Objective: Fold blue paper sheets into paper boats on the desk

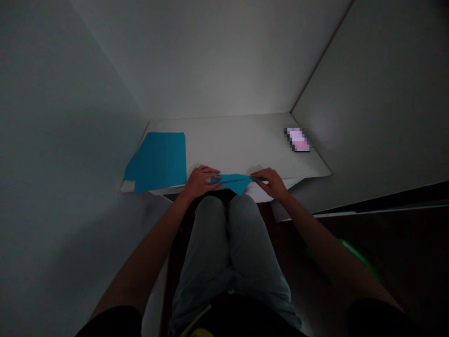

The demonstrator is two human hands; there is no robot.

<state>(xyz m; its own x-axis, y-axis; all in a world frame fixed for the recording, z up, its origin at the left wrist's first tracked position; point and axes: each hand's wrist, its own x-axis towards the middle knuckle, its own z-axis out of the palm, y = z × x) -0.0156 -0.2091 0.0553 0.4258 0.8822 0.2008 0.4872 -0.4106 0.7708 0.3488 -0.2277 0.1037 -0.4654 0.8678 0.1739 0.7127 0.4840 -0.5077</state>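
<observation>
A folded piece of blue paper (pixel 237 183) stretches between my two hands at the front edge of the white tabletop. Its left end is pinched by my left hand (pixel 202 181), thumb below and fingers above. At the other end, my right hand (pixel 272 182) grips the narrow tip between thumb and fingers. One pointed flap hangs down from the fold toward my knees. To the left of my left hand lie flat blue sheets (pixel 159 159), reaching over the table's front edge.
On the right of the white tabletop (pixel 231 140) lies a phone (pixel 298 139) with a lit, blurred screen. Pale walls close in the table at the back, left and right. My legs (pixel 224 234) are below the front edge. The light is dim.
</observation>
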